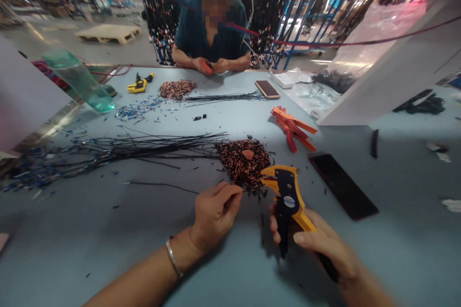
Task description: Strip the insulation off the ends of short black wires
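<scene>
Black wire (163, 184), pinched in left hand (212, 215); stripper (287, 189), gripped in right hand (329, 242); offcuts (240, 165), heaped: much seemingly done; wires (144, 147), remainder unclear.

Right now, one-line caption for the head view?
Left hand holds a black wire beside scrap pile; right hand grips yellow-and-black wire stripper.

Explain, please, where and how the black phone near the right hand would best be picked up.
Probably by its two long edges at mid-length, fingers coming from above: the black phone lies flat, and its narrow width seems easiest to span.
</scene>
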A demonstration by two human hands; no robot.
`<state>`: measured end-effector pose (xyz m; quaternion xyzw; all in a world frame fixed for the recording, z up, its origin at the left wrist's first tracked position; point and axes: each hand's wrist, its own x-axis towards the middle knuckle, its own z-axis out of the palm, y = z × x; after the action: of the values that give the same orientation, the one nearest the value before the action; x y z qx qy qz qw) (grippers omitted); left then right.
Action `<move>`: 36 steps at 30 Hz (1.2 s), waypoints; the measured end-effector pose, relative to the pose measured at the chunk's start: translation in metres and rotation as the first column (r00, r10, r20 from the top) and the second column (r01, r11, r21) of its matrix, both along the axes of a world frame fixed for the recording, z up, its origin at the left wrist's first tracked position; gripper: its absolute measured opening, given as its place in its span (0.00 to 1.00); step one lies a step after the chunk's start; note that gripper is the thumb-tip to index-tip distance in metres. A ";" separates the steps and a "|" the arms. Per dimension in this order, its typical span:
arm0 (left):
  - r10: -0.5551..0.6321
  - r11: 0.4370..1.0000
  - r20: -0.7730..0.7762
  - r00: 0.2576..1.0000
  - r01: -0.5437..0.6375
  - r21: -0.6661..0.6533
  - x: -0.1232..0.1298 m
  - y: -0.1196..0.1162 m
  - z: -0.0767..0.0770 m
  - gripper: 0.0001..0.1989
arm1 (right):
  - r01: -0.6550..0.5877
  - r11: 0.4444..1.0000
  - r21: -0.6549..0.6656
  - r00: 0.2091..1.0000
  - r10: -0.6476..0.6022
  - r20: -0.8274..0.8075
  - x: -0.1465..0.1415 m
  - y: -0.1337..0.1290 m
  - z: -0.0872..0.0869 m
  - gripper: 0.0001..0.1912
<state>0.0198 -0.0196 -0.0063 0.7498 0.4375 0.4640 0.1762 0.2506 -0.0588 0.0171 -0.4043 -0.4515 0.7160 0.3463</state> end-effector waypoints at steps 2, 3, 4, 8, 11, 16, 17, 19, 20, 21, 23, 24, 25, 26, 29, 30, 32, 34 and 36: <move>0.017 0.997 -0.039 0.999 -0.014 0.073 -0.001 -0.002 0.003 0.05 | 0.020 0.991 0.135 0.970 -0.052 0.237 0.002 -0.001 0.004 0.20; 0.024 0.993 -0.054 0.998 -0.018 0.113 -0.001 -0.003 0.004 0.05 | 0.019 0.976 0.219 0.921 -0.102 0.375 0.003 -0.001 0.005 0.19; 0.031 0.989 -0.064 0.997 -0.021 0.149 -0.002 -0.003 0.005 0.04 | 0.003 0.951 0.309 0.850 -0.165 0.501 0.003 -0.002 0.005 0.19; 0.067 0.979 -0.044 0.997 -0.057 0.195 -0.004 -0.004 0.007 0.04 | -0.198 0.798 0.569 0.555 -0.387 0.736 0.000 -0.004 -0.003 0.27; 0.090 0.978 -0.028 0.996 -0.084 0.189 -0.004 -0.003 0.008 0.04 | -0.367 0.719 0.590 0.479 -0.397 0.783 -0.004 -0.005 -0.010 0.26; 0.066 0.974 -0.007 0.998 -0.063 0.218 -0.004 -0.002 0.012 0.03 | -0.523 0.596 0.609 0.453 -0.410 0.791 -0.011 -0.005 -0.013 0.26; 0.050 0.973 -0.010 0.999 -0.046 0.225 -0.004 -0.002 0.012 0.03 | -0.546 0.579 0.606 0.456 -0.401 0.794 -0.013 -0.004 -0.012 0.27; 0.010 0.974 -0.021 1.000 -0.005 0.225 -0.003 -0.003 0.012 0.04 | -0.574 0.557 0.600 0.474 -0.372 0.798 -0.016 -0.003 -0.010 0.28; -0.013 0.975 -0.024 1.000 0.018 0.222 -0.003 -0.003 0.011 0.04 | -0.579 0.552 0.601 0.491 -0.353 0.797 -0.017 -0.003 -0.009 0.29; -0.038 0.975 -0.027 0.999 0.043 0.219 -0.002 -0.004 0.011 0.04 | -0.569 0.547 0.614 0.519 -0.340 0.784 -0.017 -0.003 -0.007 0.28; -0.089 0.970 -0.026 0.996 0.092 0.223 -0.001 -0.004 0.009 0.03 | -0.476 0.548 0.688 0.596 -0.374 0.711 -0.017 -0.003 -0.004 0.20; -0.114 0.967 -0.024 0.993 0.117 0.228 0.000 -0.005 0.009 0.03 | -0.391 0.544 0.742 0.626 -0.434 0.648 -0.017 -0.003 -0.003 0.13; -0.141 0.962 -0.027 0.990 0.143 0.232 0.001 -0.005 0.008 0.03 | -0.299 0.524 0.797 0.637 -0.512 0.576 -0.017 -0.003 -0.001 0.08; -0.167 0.957 -0.034 0.985 0.170 0.236 0.001 -0.006 0.008 0.03 | -0.224 0.492 0.841 0.630 -0.586 0.510 -0.018 -0.003 0.000 0.06; -0.236 0.937 -0.079 0.969 0.248 0.246 0.003 -0.008 0.008 0.04 | -0.199 0.392 0.898 0.615 -0.663 0.426 -0.022 -0.003 0.001 0.10; -0.251 0.930 -0.099 0.963 0.268 0.253 0.003 -0.008 0.008 0.04 | -0.224 0.380 0.897 0.627 -0.648 0.431 -0.024 -0.003 0.001 0.11; -0.267 0.918 -0.132 0.955 0.294 0.267 0.004 -0.010 0.008 0.04 | -0.243 0.378 0.893 0.644 -0.626 0.440 -0.029 -0.004 0.000 0.11; -0.275 0.912 -0.155 0.949 0.308 0.271 0.005 -0.011 0.008 0.04 | -0.230 0.379 0.897 0.647 -0.629 0.431 -0.033 -0.004 -0.001 0.08; -0.275 0.912 -0.160 0.948 0.309 0.269 0.005 -0.011 0.008 0.03 | -0.215 0.378 0.901 0.647 -0.636 0.421 -0.036 -0.004 -0.001 0.07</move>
<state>0.0248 -0.0308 0.0014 0.8506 0.2572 0.4463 0.1054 0.2150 -0.0623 0.0162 -0.4564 -0.7938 0.0701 0.3958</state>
